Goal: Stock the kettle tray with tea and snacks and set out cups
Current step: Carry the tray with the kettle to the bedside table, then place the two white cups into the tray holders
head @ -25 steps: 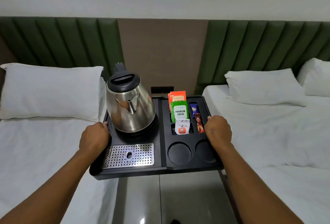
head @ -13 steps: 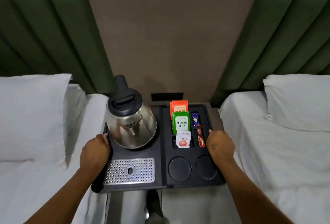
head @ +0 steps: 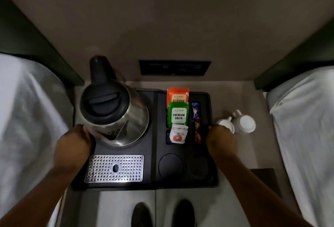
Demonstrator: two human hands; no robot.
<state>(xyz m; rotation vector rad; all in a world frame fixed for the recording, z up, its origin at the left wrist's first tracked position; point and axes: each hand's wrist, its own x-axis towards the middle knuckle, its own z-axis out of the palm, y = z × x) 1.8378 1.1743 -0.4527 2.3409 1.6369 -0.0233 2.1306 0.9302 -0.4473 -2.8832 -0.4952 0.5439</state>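
Note:
The black kettle tray (head: 155, 183) sits over the bedside table between two beds. My left hand (head: 74, 143) grips its left edge and my right hand (head: 219, 139) grips its right edge. A steel kettle (head: 112, 112) with a black lid stands on the tray's left half, above a perforated metal drip grate (head: 114, 169). The compartments hold an orange tea packet (head: 178, 95), a green tea packet (head: 178, 114), a white sachet (head: 178, 134) and two snack bars (head: 196, 123). Both round cup recesses (head: 170, 165) are bare. Two white cups (head: 238, 122) stand upside down on the table, right of the tray.
The bedside table top (head: 240, 147) is beige, with a dark socket panel (head: 174, 67) on the wall behind. White beds flank it on the left (head: 27, 118) and right (head: 305, 127). My black shoes (head: 162, 214) show below on the floor.
The tray has been carried forward and down to the bedside table, both hands still gripping its edges. The view has tilted steeply downward, and the two white cups have come into sight.

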